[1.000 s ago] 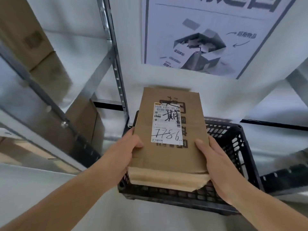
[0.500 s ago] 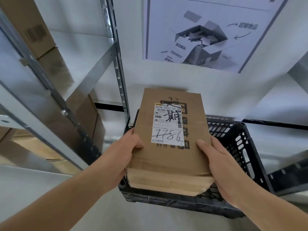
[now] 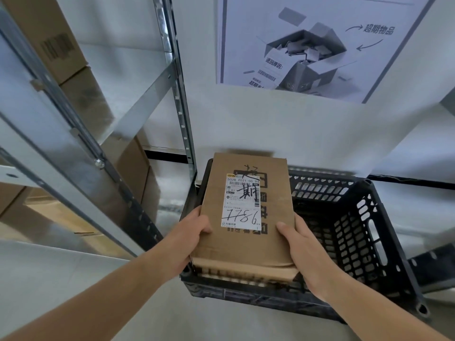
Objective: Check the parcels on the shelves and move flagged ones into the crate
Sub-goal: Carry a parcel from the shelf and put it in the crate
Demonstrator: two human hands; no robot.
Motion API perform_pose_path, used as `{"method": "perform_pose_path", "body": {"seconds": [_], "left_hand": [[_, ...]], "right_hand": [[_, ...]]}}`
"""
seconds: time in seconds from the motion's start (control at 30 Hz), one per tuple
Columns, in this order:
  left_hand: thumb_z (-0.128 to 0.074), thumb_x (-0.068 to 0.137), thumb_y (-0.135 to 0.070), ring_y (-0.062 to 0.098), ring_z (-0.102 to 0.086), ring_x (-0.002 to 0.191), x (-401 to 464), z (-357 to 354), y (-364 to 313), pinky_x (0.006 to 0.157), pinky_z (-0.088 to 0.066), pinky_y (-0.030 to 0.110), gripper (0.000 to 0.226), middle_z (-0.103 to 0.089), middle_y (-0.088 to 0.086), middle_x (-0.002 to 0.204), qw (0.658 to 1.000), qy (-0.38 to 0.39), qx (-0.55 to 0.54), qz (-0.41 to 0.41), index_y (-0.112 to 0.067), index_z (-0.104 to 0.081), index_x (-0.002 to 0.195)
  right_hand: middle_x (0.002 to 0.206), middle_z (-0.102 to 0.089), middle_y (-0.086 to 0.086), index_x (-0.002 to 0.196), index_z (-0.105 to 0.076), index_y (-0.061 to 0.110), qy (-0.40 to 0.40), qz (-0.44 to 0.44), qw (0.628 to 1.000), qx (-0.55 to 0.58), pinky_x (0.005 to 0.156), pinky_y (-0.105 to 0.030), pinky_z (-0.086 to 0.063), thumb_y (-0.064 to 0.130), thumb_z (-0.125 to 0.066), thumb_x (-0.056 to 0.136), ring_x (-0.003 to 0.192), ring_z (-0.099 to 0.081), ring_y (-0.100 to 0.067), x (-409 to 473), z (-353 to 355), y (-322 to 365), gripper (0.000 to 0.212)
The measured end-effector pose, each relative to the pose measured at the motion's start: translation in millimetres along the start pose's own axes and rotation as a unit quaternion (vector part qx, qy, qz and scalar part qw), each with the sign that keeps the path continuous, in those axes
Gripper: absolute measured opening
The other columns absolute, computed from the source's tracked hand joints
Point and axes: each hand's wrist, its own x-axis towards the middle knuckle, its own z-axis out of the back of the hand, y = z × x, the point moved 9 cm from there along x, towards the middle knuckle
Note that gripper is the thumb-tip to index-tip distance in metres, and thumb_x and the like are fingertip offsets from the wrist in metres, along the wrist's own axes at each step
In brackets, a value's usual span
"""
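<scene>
Head view shows my left hand [image 3: 194, 238] and right hand [image 3: 304, 244] gripping the labelled parcel [image 3: 242, 232] by its two sides, above the black crate [image 3: 357, 232].

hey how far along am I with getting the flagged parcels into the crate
Done: nothing shows as finished; the part of the black crate in view holds no parcels. In hand: your left hand and right hand grip a cardboard parcel over the crate's left side; its label bears black handwriting and "7786". Left: set it down, then check the cardboard boxes on the metal shelves.
</scene>
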Motion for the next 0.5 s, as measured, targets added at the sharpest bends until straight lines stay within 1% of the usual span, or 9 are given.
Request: {"method": "perform_pose_path", "body": {"seconds": [0.03,0.07,0.1,0.17,0.2,0.27,0.37,0.43,0.5], "left_hand": [[-0.048,0.097,-0.007,0.029,-0.068,0.115,-0.3,-1.6,1.6,0.101,-0.055,0.047,0.04,-0.076,0.0,0.12,0.999,0.017,-0.035,-0.006,-0.032,-0.06,0.127],[-0.048,0.098,-0.004,0.028,-0.069,0.115,0.7,-4.2,1.2,0.1,-0.056,0.048,0.045,-0.077,-0.003,0.119,0.998,0.038,-0.039,-0.013,-0.035,-0.059,0.128],[-0.049,0.098,-0.001,0.027,-0.069,0.116,-2.7,-5.9,0.0,0.102,-0.055,0.049,0.05,-0.076,-0.005,0.12,0.998,0.059,-0.021,-0.031,-0.037,-0.056,0.131],[-0.052,0.098,0.002,0.023,-0.069,0.117,3.9,-5.4,-1.4,0.104,-0.055,0.05,0.057,-0.074,-0.009,0.125,0.995,0.065,0.05,-0.049,-0.039,-0.049,0.138],[-0.053,0.098,0.002,0.021,-0.069,0.116,9.4,-3.3,-1.3,0.105,-0.054,0.049,0.057,-0.072,-0.009,0.126,0.994,0.053,0.081,-0.042,-0.037,-0.048,0.139],[-0.054,0.099,0.002,0.018,-0.066,0.115,12.3,-1.7,-5.8,0.107,-0.054,0.045,0.049,-0.07,-0.007,0.127,0.99,0.029,0.132,-0.03,-0.03,-0.048,0.136],[-0.056,0.103,-0.007,0.016,-0.063,0.109,13.3,-5.5,-17.6,0.098,-0.054,0.033,0.034,-0.064,-0.004,0.126,0.972,0.001,0.231,-0.046,-0.023,-0.045,0.131],[-0.056,0.105,-0.013,0.018,-0.061,0.111,12.9,-10.8,-22.8,0.096,-0.053,0.031,0.036,-0.062,-0.002,0.131,0.96,-0.002,0.274,-0.06,-0.019,-0.042,0.137],[-0.052,0.106,-0.014,0.019,-0.06,0.117,16.1,-14.4,-22.5,0.099,-0.053,0.031,0.041,-0.058,-0.001,0.143,0.958,-0.005,0.281,-0.063,-0.018,-0.041,0.145]], "right_hand": [[0.12,-0.072,0.016,0.138,-0.051,0.044,0.006,-0.003,1.0,0.002,0.099,-0.036,-0.052,0.03,-0.045,0.109,0.112,-0.067,-0.011,1.6,-0.1,-4.4,0.032],[0.119,-0.073,0.017,0.136,-0.053,0.044,0.012,-0.006,1.0,0.005,0.102,-0.039,-0.051,0.028,-0.045,0.109,0.114,-0.067,-0.012,3.3,0.2,-8.3,0.033],[0.119,-0.074,0.017,0.136,-0.055,0.044,0.016,-0.01,1.0,0.006,0.106,-0.042,-0.05,0.026,-0.046,0.109,0.114,-0.068,-0.013,5.0,1.2,-12.0,0.033],[0.118,-0.075,0.014,0.135,-0.059,0.041,0.019,-0.017,1.0,0.007,0.108,-0.047,-0.05,0.024,-0.048,0.108,0.114,-0.069,-0.016,9.6,3.9,-17.4,0.033],[0.118,-0.075,0.013,0.134,-0.059,0.04,0.019,-0.019,1.0,0.005,0.107,-0.047,-0.051,0.024,-0.049,0.108,0.113,-0.07,-0.016,11.3,5.2,-18.4,0.032],[0.115,-0.076,0.011,0.132,-0.061,0.037,0.018,-0.023,1.0,-0.001,0.105,-0.047,-0.053,0.026,-0.051,0.108,0.111,-0.071,-0.017,15.1,6.6,-20.0,0.029],[0.114,-0.077,0.009,0.132,-0.061,0.036,0.02,-0.032,0.999,-0.006,0.103,-0.048,-0.054,0.026,-0.053,0.107,0.11,-0.071,-0.019,21.6,5.1,-25.7,0.028],[0.114,-0.077,0.008,0.132,-0.061,0.035,0.018,-0.041,0.999,-0.006,0.101,-0.048,-0.056,0.025,-0.054,0.107,0.109,-0.072,-0.019,27.8,4.3,-32.6,0.028],[0.114,-0.077,0.007,0.13,-0.062,0.033,0.015,-0.048,0.999,-0.009,0.096,-0.045,-0.058,0.024,-0.053,0.107,0.107,-0.072,-0.019,32.9,3.8,-39.0,0.027]]}}
